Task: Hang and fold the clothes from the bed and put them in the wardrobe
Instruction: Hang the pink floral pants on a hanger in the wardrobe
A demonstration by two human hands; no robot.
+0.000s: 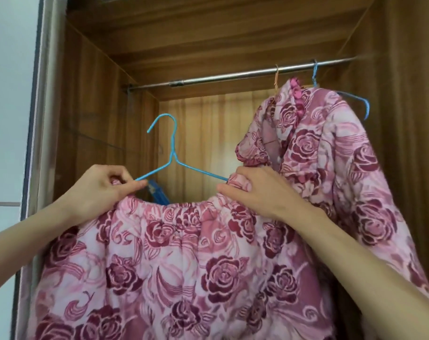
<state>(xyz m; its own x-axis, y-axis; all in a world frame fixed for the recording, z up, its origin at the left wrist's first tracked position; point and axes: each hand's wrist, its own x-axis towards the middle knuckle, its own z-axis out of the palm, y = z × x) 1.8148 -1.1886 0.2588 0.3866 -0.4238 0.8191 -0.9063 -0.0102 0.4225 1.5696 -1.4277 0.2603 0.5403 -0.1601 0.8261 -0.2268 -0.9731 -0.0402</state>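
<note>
Wooden wardrobe (208, 33) ahead, steel rail (233, 75) across. I see my left hand (103, 185) and right hand (252, 190) each pinching the elastic waistband of pink rose-print trousers (174, 261) at either end of a blue wire hanger (170, 153), held below the rail. Matching jacket (331, 168) hangs right.

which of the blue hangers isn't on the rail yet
The blue hanger held up between the left hand and right hand, its hook free in the air. The other blue hanger is hooked on the rail.
</note>
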